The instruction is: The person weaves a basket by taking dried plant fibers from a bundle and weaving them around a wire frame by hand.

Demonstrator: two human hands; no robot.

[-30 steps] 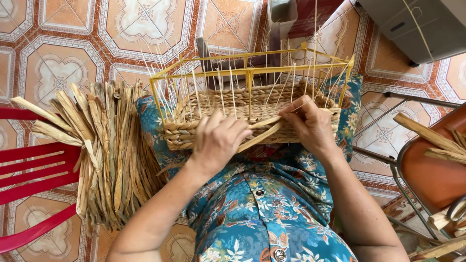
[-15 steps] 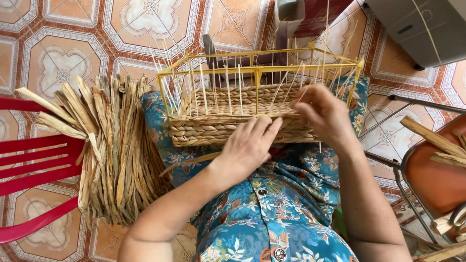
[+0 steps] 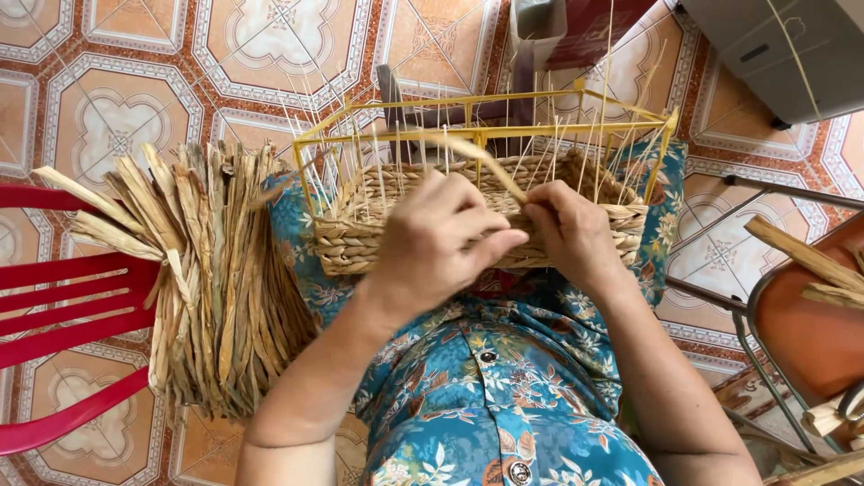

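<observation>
A half-woven straw basket (image 3: 360, 236) rests on my lap, built around a yellow wire frame (image 3: 486, 133) with several thin upright stakes. My left hand (image 3: 436, 247) lies over the basket's near wall, fingers curled toward the right. My right hand (image 3: 571, 232) sits close beside it and pinches a flat dried straw strand (image 3: 481, 155) that runs up and left across the basket. I wear a blue floral shirt (image 3: 504, 387).
A thick bundle of dried straw strips (image 3: 211, 270) lies over a red plastic chair (image 3: 63, 315) at my left. An orange metal-framed chair (image 3: 801, 324) with more strips stands at right. A grey box (image 3: 774, 49) sits top right on the patterned tile floor (image 3: 117, 81).
Both hands have come together at the middle of the basket's near wall. The straw strand now points up and left over the basket instead of lying low along the front.
</observation>
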